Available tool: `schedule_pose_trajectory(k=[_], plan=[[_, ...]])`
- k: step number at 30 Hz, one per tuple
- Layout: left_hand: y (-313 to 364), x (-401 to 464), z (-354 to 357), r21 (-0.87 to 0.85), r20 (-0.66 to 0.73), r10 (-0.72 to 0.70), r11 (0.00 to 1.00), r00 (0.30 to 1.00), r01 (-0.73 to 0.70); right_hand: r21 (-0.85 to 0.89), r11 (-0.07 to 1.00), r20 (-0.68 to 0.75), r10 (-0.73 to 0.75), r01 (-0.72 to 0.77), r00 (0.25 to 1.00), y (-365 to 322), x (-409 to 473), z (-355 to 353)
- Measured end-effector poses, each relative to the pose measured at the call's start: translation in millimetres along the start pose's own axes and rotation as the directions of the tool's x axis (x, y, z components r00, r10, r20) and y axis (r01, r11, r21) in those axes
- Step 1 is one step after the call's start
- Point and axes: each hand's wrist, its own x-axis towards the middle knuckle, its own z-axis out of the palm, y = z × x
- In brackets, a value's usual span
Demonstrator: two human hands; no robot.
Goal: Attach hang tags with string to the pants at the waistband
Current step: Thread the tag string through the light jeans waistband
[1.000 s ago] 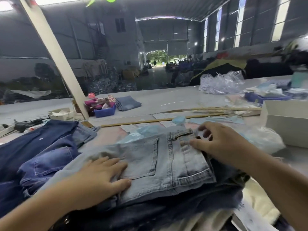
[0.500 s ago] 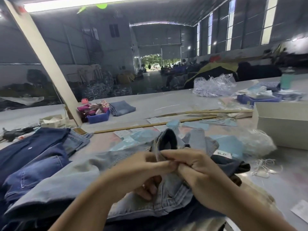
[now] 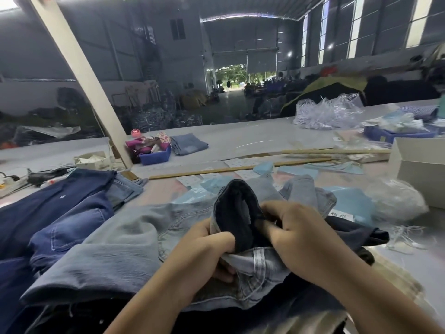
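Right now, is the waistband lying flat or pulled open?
Pulled open: left hand and right hand grip the waistband, exposing its dark inside.

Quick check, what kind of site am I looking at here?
Most likely a garment factory's finishing hall: stacked jeans on a long worktable, paper tags laid out, and a high warehouse roof. Both hands grip light denim pants.
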Motion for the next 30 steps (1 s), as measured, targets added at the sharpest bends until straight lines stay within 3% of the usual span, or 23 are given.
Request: schedule_pose_trajectory(k=[2,4,6,7,9,12,14,15,16,17,19,20,22,25,30], plan=[[-0.1,0.6,2.3,0.087,-0.189,0.054,0.995,0.98,-0.039,0.055,0.998,-0.018,0.027,-0.026,0.999,0.1,2.4,0.1],[6.3,0.3,2.4,0.412,-0.399,0.348,0.894,0.848,-0.173,0.131,0.991,-0.062,0.042,-0.033,0.997,-1.2,2.2,-2.7],[20.7,-0.9,0.1,0.701,-0.34,0.668,0.649,0.663,-0.295,0.196,0.981,-0.09,0.031,-0.013,0.995,-8.3,3.1,-8.1],[29.8,-0.5,-2.6,0.784,-0.262,0.746,0.535,0.612,-0.315,0.206,0.978,-0.124,0.008,0.018,0.992,-13.5,5.1,-11.4],[48.7,1.4,-9.3,0.892,-0.134,0.803,0.353,0.58,-0.283,0.178,0.98,-0.206,-0.052,0.09,0.977,-25.6,11.5,-18.7],[68.3,5.0,-21.5,0.935,-0.121,0.836,0.277,0.536,-0.221,0.097,0.986,-0.192,-0.114,0.134,0.975,-42.3,25.7,-24.9],[69.0,8.4,-27.7,0.962,-0.069,0.872,0.187,0.485,-0.199,0.12,0.985,-0.114,-0.114,0.127,0.987,-44.8,37.1,-24.3],[64.8,10.9,-30.6,0.965,-0.03,0.869,0.155,0.493,-0.213,0.149,0.981,-0.063,-0.114,0.123,0.991,-43.9,42.2,-21.6],[57.7,14.5,-33.5,0.95,-0.014,0.844,0.179,0.536,-0.257,0.176,0.978,-0.012,-0.115,0.115,0.993,-42.1,46.2,-17.6],[49.0,17.8,-35.8,0.906,-0.027,0.795,0.275,0.606,-0.32,0.201,0.974,0.034,-0.11,0.102,0.993,-39.8,49.1,-11.6],[27.8,22.6,-39.8,0.708,-0.112,0.637,0.59,0.763,-0.388,0.292,0.955,0.101,-0.086,0.053,0.991,-32.8,50.4,5.7],[17.3,23.8,-41.1,0.583,-0.149,0.539,0.725,0.829,-0.367,0.354,0.935,0.125,-0.073,0.024,0.989,-28.9,49.7,14.7],[1.9,23.5,-42.6,0.391,-0.165,0.4,0.866,0.901,-0.312,0.446,0.895,0.159,-0.069,-0.009,0.985,-23.5,47.6,27.2],[-6.8,23.1,-46.2,0.268,-0.137,0.382,0.902,0.914,-0.337,0.506,0.862,0.158,-0.078,-0.013,0.984,-15.9,50.5,35.4],[-7.5,22.2,-48.3,0.286,-0.129,0.413,0.886,0.901,-0.365,0.513,0.858,0.167,-0.108,0.008,0.98,-11.3,53.7,40.4]])
